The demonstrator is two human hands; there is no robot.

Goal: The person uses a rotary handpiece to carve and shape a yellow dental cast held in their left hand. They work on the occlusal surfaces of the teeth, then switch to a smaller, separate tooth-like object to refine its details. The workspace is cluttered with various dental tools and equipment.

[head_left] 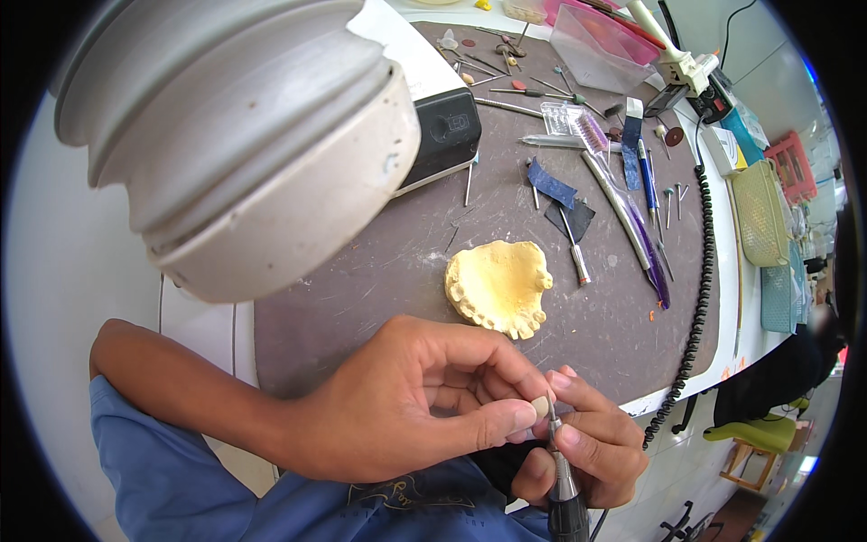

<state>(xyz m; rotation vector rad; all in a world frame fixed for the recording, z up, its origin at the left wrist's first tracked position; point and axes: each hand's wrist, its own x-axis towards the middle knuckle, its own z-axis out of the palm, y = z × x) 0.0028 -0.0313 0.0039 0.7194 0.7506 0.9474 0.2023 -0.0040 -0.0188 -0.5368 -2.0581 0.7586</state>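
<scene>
My left hand (406, 406) pinches a small cream-coloured dental crown (540, 406) between thumb and fingers, low in the view. In my right hand (601, 443), a rotary handpiece (566, 497) with a black body and metal nose is gripped like a pen. Its thin tip points upward and meets the crown's edge or lies right beside it; I cannot tell which. Fingertips of both hands are close together around the crown. Just beyond them, a yellow plaster dental cast (499, 285) lies on the dark mat (361, 316), its row of teeth toward me.
A bulky ridged light-grey hood (298, 217) overhangs the upper left, beside a black box (442, 135). Several burs, blue strips (552, 183) and a purple-handled toothbrush (646, 244) lie beyond the cast. A coiled black cord (703, 298) runs down the right edge, near baskets (760, 212).
</scene>
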